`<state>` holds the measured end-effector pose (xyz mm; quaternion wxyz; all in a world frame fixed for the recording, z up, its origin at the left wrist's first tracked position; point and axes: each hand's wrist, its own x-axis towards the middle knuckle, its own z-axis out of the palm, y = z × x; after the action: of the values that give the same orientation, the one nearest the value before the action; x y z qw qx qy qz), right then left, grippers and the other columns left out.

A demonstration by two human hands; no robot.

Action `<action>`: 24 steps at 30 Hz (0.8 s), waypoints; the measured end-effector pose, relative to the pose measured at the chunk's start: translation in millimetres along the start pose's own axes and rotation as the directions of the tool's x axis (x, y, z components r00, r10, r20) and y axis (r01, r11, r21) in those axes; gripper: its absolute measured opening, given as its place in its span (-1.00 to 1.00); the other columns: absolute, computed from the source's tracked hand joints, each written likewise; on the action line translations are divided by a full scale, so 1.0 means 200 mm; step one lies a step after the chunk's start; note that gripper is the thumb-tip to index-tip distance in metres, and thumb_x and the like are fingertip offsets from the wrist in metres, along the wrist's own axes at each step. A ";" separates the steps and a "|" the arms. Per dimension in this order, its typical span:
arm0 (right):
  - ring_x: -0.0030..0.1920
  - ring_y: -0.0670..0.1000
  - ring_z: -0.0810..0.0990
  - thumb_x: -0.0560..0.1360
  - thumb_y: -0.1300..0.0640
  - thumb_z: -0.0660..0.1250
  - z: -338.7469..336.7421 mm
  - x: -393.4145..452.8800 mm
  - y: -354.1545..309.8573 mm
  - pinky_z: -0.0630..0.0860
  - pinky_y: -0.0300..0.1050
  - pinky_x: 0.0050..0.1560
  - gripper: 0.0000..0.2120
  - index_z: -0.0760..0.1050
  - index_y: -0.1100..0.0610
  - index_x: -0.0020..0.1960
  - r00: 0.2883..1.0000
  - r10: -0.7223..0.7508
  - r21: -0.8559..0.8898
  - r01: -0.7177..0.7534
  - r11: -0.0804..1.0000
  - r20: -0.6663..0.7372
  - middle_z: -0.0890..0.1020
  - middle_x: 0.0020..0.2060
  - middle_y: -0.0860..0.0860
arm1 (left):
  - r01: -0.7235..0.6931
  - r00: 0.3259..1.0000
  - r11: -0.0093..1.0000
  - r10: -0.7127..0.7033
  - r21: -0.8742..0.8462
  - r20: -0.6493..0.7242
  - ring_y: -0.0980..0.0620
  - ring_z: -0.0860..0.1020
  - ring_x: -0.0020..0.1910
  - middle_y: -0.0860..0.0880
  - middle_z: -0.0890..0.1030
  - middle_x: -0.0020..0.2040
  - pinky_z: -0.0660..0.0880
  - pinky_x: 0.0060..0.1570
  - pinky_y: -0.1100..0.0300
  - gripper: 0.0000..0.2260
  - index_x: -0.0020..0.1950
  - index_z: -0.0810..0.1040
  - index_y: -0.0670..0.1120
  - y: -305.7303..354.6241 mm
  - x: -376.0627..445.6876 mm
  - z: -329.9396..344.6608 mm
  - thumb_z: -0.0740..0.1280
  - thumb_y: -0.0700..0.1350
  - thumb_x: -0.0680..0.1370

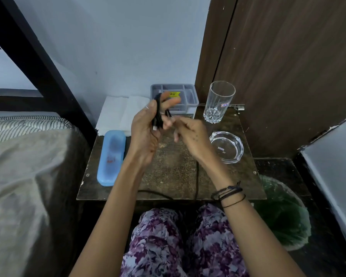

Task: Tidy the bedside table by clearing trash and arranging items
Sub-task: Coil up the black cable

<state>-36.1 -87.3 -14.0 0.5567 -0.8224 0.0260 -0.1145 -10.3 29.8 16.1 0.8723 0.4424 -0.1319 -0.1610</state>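
The dark bench (pixel 168 168) beside the bed (pixel 28 166) carries a blue case (pixel 111 157) along its left edge, folded white tissues (pixel 120 112) and a grey organiser (pixel 174 96) at the back, a drinking glass (pixel 218 102) and glass ashtray (pixel 227 146) on the right, seemingly lined up out of the way. Above its middle, the left hand (pixel 146 128) grips a black cable (pixel 158 112) gathered into loops. The right hand (pixel 190 132) pinches the strand at its fingers (pixel 173 119), probably feeding another turn so the tail trailing over the bench's front edge coils up neatly.
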 end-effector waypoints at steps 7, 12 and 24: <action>-0.53 -0.20 0.37 0.45 -0.02 0.37 -0.05 -0.06 -0.11 0.26 -0.19 -0.38 -0.86 0.63 -0.05 -0.26 0.986 -0.008 -0.270 0.053 0.962 0.166 0.45 -0.58 -0.17 | -0.093 0.980 0.576 0.198 0.812 -0.028 0.17 0.62 -0.22 0.10 0.60 -0.09 0.55 -0.12 0.25 -0.79 0.09 0.47 -0.22 -0.03 0.08 -0.08 0.12 -0.13 0.63; -0.34 -0.21 0.51 0.35 -0.05 0.47 -0.17 0.02 -0.16 0.47 -0.17 -0.24 -0.86 0.66 0.00 -0.17 0.991 -0.132 -0.284 0.137 0.949 0.037 0.64 -0.32 -0.08 | -0.053 0.996 0.632 0.091 0.773 -0.006 0.10 0.37 -0.53 0.05 0.50 -0.51 0.32 -0.44 0.26 -0.76 -0.20 0.51 -0.18 -0.05 0.03 -0.10 0.14 -0.17 0.60; -0.42 -0.11 0.46 0.58 -0.02 0.15 -0.11 0.03 -0.04 0.33 -0.14 -0.30 -0.76 0.58 -0.19 -0.10 0.997 -0.061 -0.265 0.068 0.962 0.035 0.48 -0.51 -0.13 | 0.032 0.991 0.999 -0.037 0.036 0.125 0.16 0.44 -0.47 0.04 0.65 -0.29 0.39 -0.41 0.39 -0.67 0.13 0.52 -0.17 -0.01 -0.04 -0.02 -0.02 -0.17 0.62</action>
<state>-34.7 -104.5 2.2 0.4374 -0.8916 0.0067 -0.1171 -17.0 35.2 12.1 0.8517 0.4485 -0.1816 -0.2013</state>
